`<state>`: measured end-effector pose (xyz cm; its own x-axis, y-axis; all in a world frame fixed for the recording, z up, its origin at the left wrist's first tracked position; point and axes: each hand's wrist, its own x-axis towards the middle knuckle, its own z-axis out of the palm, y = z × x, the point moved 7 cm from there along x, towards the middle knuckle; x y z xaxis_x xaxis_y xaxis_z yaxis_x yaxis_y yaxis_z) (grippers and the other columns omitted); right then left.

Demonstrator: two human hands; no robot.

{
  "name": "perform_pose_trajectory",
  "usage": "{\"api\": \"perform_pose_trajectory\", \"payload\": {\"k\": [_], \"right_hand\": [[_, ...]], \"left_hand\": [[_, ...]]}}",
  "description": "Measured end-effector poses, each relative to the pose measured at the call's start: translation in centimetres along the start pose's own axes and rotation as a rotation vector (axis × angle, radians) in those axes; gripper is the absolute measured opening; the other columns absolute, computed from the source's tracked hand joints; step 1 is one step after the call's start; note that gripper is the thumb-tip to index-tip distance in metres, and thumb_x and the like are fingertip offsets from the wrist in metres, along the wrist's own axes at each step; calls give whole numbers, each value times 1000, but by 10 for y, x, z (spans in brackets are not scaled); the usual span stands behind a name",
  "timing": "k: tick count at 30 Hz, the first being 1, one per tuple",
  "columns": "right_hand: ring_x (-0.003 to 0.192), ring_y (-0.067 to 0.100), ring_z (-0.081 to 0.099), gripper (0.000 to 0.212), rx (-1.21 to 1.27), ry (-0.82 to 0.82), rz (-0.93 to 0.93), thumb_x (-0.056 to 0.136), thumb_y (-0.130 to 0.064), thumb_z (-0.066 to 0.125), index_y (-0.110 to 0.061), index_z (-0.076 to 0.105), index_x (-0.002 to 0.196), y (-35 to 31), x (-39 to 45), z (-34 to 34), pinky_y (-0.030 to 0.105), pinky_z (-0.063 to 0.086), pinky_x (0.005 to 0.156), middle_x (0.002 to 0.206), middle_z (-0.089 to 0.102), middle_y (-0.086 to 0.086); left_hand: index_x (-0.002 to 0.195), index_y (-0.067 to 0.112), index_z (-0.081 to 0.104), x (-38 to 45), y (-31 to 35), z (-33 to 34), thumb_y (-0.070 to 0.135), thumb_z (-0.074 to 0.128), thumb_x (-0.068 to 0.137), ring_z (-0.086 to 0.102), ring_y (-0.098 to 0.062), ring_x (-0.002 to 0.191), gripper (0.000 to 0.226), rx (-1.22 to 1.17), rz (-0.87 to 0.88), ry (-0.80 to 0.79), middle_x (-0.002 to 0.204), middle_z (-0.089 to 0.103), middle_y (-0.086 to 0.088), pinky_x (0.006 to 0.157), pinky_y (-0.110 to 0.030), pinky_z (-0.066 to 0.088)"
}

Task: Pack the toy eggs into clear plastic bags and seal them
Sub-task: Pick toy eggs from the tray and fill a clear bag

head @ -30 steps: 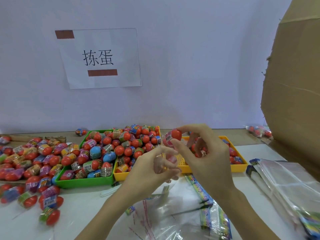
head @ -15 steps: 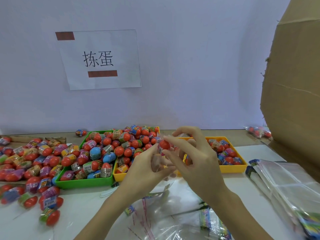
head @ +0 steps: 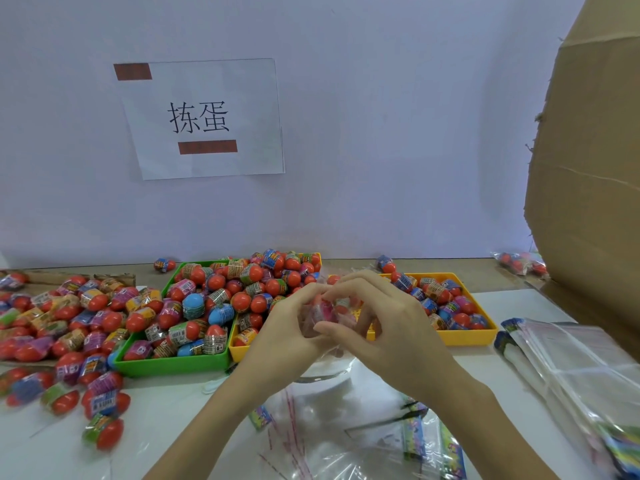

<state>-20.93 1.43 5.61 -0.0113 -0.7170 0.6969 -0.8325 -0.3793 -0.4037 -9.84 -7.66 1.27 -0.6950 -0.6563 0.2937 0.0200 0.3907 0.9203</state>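
Both hands meet above the table's middle around a small clear plastic bag that hangs from them. My left hand grips the bag's left side. My right hand curls its fingers over the bag's top. Between the hands a toy egg with a pink wrapper shows through the plastic. A green tray and a yellow tray beside it are heaped with red-ended toy eggs. A second yellow tray holds more eggs behind my right hand.
Loose toy eggs cover the table at the left, down to its front edge. Empty clear bags lie below my hands and a stack of bags at the right. A cardboard box rises at the far right. A paper sign hangs on the wall.
My right hand, which held a red egg up between its fingertips, has come down to the left hand. The egg now sits lower, between both hands, inside the plastic.
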Motion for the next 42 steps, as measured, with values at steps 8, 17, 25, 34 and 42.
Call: {"api": "perform_pose_trajectory", "payload": {"k": [8, 17, 25, 34, 42], "right_hand": [[59, 6, 51, 19, 58, -57, -21, 97, -38, 71, -22, 66, 90, 2, 1, 1, 12, 38, 63, 96, 61, -14], [61, 4, 58, 13, 67, 204, -37, 104, -27, 67, -19, 63, 112, 1, 0, -16, 7, 38, 64, 107, 59, -20], [48, 18, 60, 9, 112, 284, 184, 106, -17, 60, -22, 62, 112, 33, -1, -32, 16, 38, 49, 75, 57, -20], [107, 3, 57, 28, -96, -129, 295, 106, -6, 55, -23, 76, 115, 65, -9, 7, 19, 46, 90, 113, 68, -13], [107, 5, 57, 27, -100, -381, 257, 109, -14, 50, -31, 71, 109, 62, -18, 39, 35, 54, 88, 121, 57, -19]], "left_hand": [[120, 24, 69, -2, 2, 6, -10, 69, 92, 78, -29, 91, 43, -43, -47, -56, 100, 79, -10, 84, -34, 64], [98, 32, 82, -4, 6, -2, 32, 74, 97, 75, -26, 90, 8, -92, -85, 25, 101, 81, 3, 86, -35, 62], [93, 19, 87, -2, -4, -21, 32, 89, 76, 76, -19, 80, 21, -226, -173, 163, 93, 82, -10, 71, -19, 59], [118, 3, 77, 0, -17, -25, 23, 84, 86, 74, -21, 83, 39, -556, -291, 225, 100, 80, -14, 77, -31, 64], [100, 11, 83, -2, -5, -34, 29, 82, 85, 77, -24, 82, 23, -426, -197, 208, 99, 80, -15, 72, -34, 66]]}}
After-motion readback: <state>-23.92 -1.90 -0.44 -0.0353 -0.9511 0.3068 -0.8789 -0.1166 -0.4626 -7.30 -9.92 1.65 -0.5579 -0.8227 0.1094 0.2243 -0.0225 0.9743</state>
